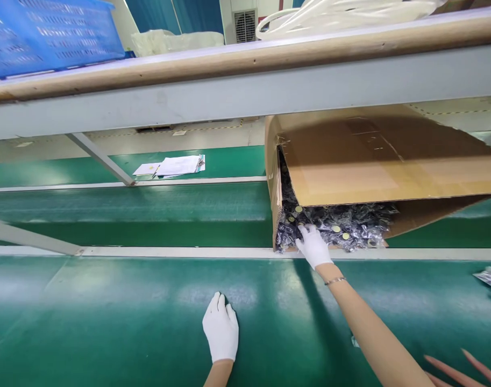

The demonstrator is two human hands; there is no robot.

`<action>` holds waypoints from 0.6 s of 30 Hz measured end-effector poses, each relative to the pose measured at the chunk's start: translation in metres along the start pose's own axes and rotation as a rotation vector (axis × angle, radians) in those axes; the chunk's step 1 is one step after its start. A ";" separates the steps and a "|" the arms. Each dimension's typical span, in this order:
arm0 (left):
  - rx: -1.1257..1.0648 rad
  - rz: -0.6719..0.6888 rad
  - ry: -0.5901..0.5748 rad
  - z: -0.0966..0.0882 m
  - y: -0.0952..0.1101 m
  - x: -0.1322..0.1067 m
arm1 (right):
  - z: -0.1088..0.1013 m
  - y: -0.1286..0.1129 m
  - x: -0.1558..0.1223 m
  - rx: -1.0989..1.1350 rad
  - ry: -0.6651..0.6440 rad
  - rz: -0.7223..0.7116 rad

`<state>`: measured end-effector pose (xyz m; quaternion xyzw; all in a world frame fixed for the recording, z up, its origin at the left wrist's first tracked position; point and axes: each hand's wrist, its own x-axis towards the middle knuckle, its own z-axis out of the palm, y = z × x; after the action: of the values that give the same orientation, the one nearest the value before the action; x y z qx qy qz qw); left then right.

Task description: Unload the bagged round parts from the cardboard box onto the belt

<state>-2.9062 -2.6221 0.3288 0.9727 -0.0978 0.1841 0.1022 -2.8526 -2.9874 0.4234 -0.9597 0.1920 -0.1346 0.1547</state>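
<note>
Head view: bagged dark parts heaped at open mouth of carton; risk: slick bags sliding over edge if tangled one gets tugged. Right hand on bags, fingers half-spread; grip hidden, cannot tell. Left hand at green bench, fingers together, palm hidden; cannot tell if holding. Count: carton, one; co-worker's bare hand, one; round labels, at least four; bags, uncountable.

Clear plastic bags of dark pieces, some showing round yellowish dots, lie jumbled between three and four o'clock. They crowd the lower mouth of an open cardboard carton
</note>
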 end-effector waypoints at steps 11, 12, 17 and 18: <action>0.003 0.009 0.012 0.000 0.000 0.001 | 0.000 -0.003 0.027 0.074 -0.098 0.078; 0.001 0.011 0.014 0.000 0.000 0.001 | 0.000 -0.008 0.034 0.088 -0.115 0.083; -0.033 -0.017 0.002 0.000 -0.001 0.000 | -0.020 -0.003 0.013 0.242 -0.159 0.098; -0.041 -0.024 -0.003 0.000 -0.001 0.000 | -0.026 0.010 -0.006 0.274 -0.202 0.073</action>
<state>-2.9058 -2.6211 0.3290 0.9717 -0.0898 0.1796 0.1241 -2.8696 -2.9998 0.4421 -0.9308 0.1899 -0.0568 0.3073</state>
